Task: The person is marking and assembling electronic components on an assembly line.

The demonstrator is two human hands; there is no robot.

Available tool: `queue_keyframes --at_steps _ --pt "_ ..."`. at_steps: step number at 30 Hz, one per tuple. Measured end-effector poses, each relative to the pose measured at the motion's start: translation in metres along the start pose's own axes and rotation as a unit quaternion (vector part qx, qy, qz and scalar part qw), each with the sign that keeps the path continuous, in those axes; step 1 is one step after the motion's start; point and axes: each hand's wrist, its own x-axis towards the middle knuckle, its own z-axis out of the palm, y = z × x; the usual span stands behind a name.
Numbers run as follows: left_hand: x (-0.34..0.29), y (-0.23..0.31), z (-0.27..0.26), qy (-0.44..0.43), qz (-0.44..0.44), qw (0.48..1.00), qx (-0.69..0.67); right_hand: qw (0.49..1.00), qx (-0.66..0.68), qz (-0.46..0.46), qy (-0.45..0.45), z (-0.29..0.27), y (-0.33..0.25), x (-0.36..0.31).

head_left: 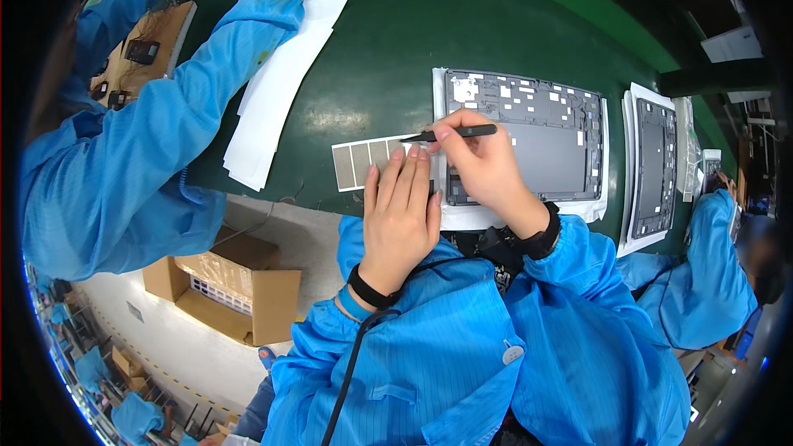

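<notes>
Blue sleeves [462, 339] fill the view at 6 o'clock. On the green tabletop [388, 58], the left hand [401, 211] lies flat, fingers spread, pressing down the sticker strip [368, 163]. At its 2 o'clock the right hand [487, 165] pinches black tweezers [450, 133], tips at the strip's edge. The grey panel [529, 136] waits just right. Peeling one sticker seems the step in hand; next calls for a steady lift.

Your flat left hand [401, 211] hides the right end of the grey-panelled white sticker strip [368, 161], and your right hand [487, 167] hides the dark grey metal tablet housing's [545, 149] lower-left corner beside that strip.
</notes>
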Motion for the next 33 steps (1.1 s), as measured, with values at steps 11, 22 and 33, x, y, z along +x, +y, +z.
queue_keyframes --at_steps 11,22,33 --pt "0.001 0.001 -0.001 0.010 -0.002 1.000 -0.012 0.997 0.064 0.035 0.007 0.004 -0.018 -0.004" --pt "0.015 0.010 -0.012 0.018 0.000 0.999 -0.032 0.986 0.120 0.050 0.107 -0.057 -0.003 -0.002" --pt "0.037 0.025 -0.004 0.021 0.022 0.998 -0.055 0.990 0.111 0.018 0.084 -0.052 0.006 0.003"
